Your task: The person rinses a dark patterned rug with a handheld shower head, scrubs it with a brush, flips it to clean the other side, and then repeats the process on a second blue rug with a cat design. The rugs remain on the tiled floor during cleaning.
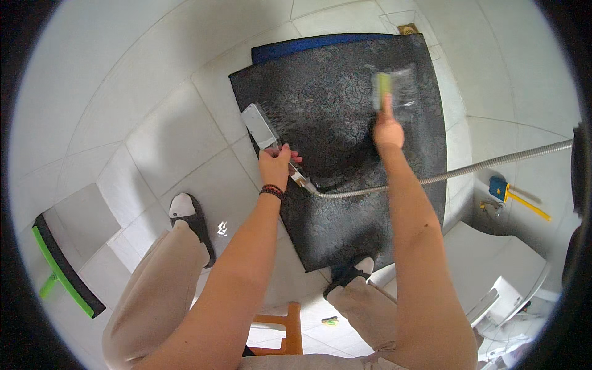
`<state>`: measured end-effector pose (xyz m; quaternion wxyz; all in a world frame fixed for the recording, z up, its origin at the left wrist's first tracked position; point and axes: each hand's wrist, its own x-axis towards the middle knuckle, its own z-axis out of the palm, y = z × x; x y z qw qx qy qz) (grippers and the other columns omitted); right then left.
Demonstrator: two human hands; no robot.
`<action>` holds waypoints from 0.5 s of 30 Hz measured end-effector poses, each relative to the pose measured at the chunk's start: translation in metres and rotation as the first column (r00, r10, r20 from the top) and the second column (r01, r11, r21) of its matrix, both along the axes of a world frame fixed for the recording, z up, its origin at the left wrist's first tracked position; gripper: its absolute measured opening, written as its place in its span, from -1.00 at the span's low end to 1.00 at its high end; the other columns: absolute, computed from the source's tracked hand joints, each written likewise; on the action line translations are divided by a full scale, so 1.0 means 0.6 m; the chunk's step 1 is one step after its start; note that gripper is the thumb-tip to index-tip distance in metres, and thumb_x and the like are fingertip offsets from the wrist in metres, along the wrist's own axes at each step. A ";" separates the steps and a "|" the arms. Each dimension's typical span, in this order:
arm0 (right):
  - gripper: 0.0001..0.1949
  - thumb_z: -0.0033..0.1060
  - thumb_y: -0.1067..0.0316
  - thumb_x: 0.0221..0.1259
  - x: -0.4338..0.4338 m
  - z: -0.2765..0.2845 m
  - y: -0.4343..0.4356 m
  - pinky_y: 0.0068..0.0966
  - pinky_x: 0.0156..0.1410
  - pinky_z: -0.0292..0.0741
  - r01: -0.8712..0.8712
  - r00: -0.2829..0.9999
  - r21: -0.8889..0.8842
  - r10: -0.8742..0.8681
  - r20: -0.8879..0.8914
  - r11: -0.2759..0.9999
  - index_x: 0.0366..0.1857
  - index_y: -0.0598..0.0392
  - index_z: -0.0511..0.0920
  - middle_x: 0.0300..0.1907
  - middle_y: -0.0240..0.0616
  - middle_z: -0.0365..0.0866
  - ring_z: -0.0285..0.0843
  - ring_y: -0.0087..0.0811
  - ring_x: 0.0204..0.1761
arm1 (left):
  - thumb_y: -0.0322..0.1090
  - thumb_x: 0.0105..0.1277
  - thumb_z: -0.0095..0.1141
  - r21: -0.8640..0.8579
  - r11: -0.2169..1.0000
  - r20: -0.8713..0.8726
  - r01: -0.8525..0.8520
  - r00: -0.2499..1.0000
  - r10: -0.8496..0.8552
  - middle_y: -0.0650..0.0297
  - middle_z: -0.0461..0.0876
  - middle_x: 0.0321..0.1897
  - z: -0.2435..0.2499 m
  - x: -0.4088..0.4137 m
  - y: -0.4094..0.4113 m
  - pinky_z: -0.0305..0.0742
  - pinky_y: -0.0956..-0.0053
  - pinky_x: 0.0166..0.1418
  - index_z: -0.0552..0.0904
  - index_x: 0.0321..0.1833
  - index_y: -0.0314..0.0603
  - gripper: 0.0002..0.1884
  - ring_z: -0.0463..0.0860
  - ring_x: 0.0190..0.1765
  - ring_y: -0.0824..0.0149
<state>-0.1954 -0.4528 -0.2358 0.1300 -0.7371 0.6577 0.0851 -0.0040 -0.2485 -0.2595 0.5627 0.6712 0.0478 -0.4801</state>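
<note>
A dark, flower-patterned floor mat (333,134) lies on white tiles before me, its surface wet. My left hand (275,164) grips the handle of a rectangular handheld shower head (261,127) over the mat's left edge. Fine water streaks fan out from the head to the right. From its handle a ribbed metal hose (490,164) runs rightward, passing my right forearm. My right hand (389,132) holds a yellow-green scrubbing brush (383,87), blurred, against the mat's upper right part. Whitish wet streaks surround the brush; its bristles cannot be made out.
A blue layer (319,46) shows under the mat's far edge, near a floor drain (408,30). A green squeegee (64,270) lies left. Right are a white toilet (495,259) and a blue-and-yellow brush (499,188). An orange stool (293,328) is below me; my right slipper (344,280) meets the mat.
</note>
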 end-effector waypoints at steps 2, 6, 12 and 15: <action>-0.52 -0.11 0.13 0.34 -0.014 0.000 -0.009 -0.11 -0.24 0.57 0.189 0.982 -0.079 -0.187 0.025 0.979 0.35 -0.36 0.17 -0.34 0.00 0.68 0.66 0.01 -0.33 | -0.33 0.34 0.07 -0.010 0.999 -0.046 0.035 0.998 -0.036 0.08 0.65 -0.43 0.012 0.001 0.003 0.52 0.39 -0.50 0.34 -0.20 -0.32 -0.78 0.66 -0.50 0.25; -0.32 -0.11 0.23 0.35 0.098 -0.019 0.144 -0.09 -0.32 0.55 -0.015 1.000 0.008 0.015 0.014 1.000 0.46 -0.39 -0.17 -0.49 0.01 0.63 0.63 0.02 -0.45 | -0.36 0.29 0.03 -0.011 0.993 -0.133 0.120 0.984 -0.120 0.00 0.66 -0.28 0.021 -0.017 0.064 0.54 0.36 -0.47 0.36 -0.16 -0.35 -0.79 0.65 -0.50 0.25; -0.30 -0.10 0.31 0.30 0.045 0.009 0.207 -0.14 -0.38 0.55 -0.386 0.914 0.208 0.403 -0.046 0.899 0.42 -0.64 -0.10 -0.42 0.01 0.64 0.64 -0.01 -0.45 | -0.44 0.31 -0.01 -0.084 0.992 -0.041 -0.098 0.995 0.095 -0.04 0.66 -0.23 0.008 -0.059 0.111 0.58 0.35 -0.31 0.44 -0.26 -0.41 -0.87 0.71 -0.31 0.18; -0.44 -0.12 0.19 0.37 -0.014 0.025 0.093 -0.08 -0.35 0.53 0.114 0.991 -0.015 -0.113 0.075 0.993 0.43 -0.35 0.04 -0.40 0.04 0.65 0.63 0.04 -0.41 | -0.47 0.32 -0.04 -0.131 0.991 -0.085 -0.011 0.996 0.000 -0.05 0.66 -0.23 0.002 -0.056 0.109 0.58 0.35 -0.26 0.38 -0.23 -0.38 -0.90 0.72 -0.28 0.17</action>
